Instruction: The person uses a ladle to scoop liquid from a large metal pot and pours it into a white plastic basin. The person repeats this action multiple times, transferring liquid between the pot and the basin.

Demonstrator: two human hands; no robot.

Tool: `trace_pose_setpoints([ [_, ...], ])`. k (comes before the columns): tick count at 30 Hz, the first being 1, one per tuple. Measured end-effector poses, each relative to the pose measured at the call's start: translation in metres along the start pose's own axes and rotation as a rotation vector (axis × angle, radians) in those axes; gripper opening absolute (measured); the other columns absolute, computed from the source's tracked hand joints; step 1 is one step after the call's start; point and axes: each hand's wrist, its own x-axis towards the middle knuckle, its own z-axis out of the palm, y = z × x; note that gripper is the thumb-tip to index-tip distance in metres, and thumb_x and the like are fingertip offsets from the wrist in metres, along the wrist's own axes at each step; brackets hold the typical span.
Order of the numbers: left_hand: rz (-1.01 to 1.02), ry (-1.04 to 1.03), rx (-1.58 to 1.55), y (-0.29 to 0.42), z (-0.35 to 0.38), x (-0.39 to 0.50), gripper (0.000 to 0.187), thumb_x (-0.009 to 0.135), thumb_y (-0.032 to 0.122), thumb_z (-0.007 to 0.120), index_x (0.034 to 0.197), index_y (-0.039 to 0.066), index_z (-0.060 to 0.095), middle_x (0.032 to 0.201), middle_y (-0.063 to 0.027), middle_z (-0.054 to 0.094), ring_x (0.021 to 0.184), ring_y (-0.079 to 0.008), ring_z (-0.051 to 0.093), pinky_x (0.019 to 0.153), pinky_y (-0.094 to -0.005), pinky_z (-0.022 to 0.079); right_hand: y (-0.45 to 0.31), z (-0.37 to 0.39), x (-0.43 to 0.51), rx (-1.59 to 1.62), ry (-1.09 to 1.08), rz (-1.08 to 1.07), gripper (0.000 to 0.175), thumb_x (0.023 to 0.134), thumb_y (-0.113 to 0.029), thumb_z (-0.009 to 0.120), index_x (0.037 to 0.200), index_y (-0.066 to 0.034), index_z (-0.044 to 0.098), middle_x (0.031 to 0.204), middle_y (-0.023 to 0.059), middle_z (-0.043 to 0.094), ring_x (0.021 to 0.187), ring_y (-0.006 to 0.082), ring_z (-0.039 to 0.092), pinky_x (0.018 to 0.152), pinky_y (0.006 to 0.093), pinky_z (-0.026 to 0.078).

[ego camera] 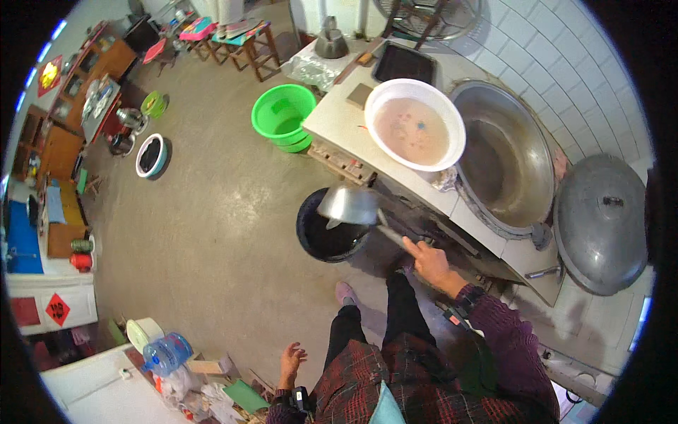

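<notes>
My right hand (431,263) grips the handle of a metal ladle (348,204), whose large bowl is tipped over a black bucket (305,233) on the floor, with a little liquid at its lower rim. Dark contents show inside the bucket. My left hand (292,359) hangs at my side with its fingers apart and holds nothing. On the tiled counter (339,114) stands a white basin (415,127) of cloudy, pinkish liquid with small bits in it. Behind the basin, a large metal wok (503,164) is set into the counter, with a little murky liquid at its bottom.
A grey domed lid (601,228) leans at the right beside the wok. Green plastic tubs (283,114) stand on the floor by the counter's corner. A basin with dark contents (152,156) is farther left. A water jug (168,354) and plastic bags lie at lower left.
</notes>
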Motion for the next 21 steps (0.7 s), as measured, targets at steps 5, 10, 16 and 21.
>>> trace_pose_setpoints([
  [5,-0.022,-0.010,0.102,0.023,0.015,0.003,0.033,0.080,0.012,0.049,0.111,0.001,0.045,0.088,-0.0140,0.056,0.077,-0.0243,0.058,0.065,-0.0348,0.050,0.013,-0.002,-0.005,0.274,-0.018,0.054,0.064,0.065,-0.009,0.052,0.126,-0.0191,0.036,0.096,0.0140,0.054,0.076,0.0347,0.056,0.065,0.0421,0.047],
  [10,-0.083,-0.015,0.226,0.051,0.046,0.018,0.034,0.078,0.011,0.049,0.110,0.001,0.045,0.086,-0.0147,0.057,0.073,-0.0247,0.059,0.063,-0.0342,0.050,0.064,-0.049,-0.031,1.141,0.022,0.190,0.068,0.063,-0.005,0.060,0.127,-0.0117,0.037,0.090,0.0127,0.056,0.069,0.0151,0.054,0.062,0.0272,0.044],
  [16,-0.085,-0.171,0.281,0.084,0.122,0.040,0.050,0.075,0.030,0.059,0.111,0.000,0.044,0.085,-0.0133,0.055,0.073,-0.0229,0.058,0.062,-0.0331,0.050,0.195,-0.100,-0.079,1.752,0.162,0.449,0.066,0.066,0.002,0.060,0.127,-0.0028,0.034,0.077,0.0042,0.051,0.057,0.0091,0.046,0.051,0.0223,0.039],
  [21,-0.194,-0.152,0.317,0.095,0.173,0.057,0.045,0.076,0.023,0.056,0.111,-0.001,0.042,0.088,-0.0169,0.056,0.075,-0.0266,0.059,0.063,-0.0360,0.051,0.332,-0.062,-0.071,1.531,0.527,0.687,0.066,0.064,0.007,0.059,0.125,-0.0012,0.035,0.080,0.0068,0.053,0.053,0.0107,0.049,0.046,0.0235,0.039],
])
